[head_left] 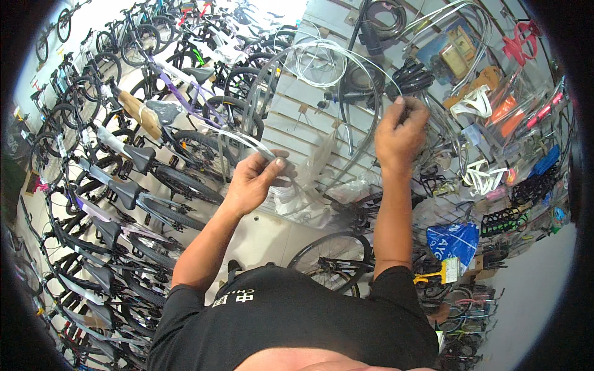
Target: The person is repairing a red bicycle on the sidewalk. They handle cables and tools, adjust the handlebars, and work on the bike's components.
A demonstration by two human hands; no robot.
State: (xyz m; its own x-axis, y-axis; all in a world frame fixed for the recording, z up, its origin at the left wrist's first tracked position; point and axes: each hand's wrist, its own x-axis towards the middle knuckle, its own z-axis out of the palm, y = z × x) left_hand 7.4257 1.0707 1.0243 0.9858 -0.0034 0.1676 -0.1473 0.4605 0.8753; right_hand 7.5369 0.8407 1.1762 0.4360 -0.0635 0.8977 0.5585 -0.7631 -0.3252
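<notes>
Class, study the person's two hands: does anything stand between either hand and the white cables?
Nothing visible does. The left hand grips the white cables directly. The right hand appears to pinch a thin white cable, also with nothing visible in between.

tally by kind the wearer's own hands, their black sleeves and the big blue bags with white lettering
left hand and right hand, both on pale cable: 2
black sleeves: 2
big blue bag: 1
total: 5
</notes>
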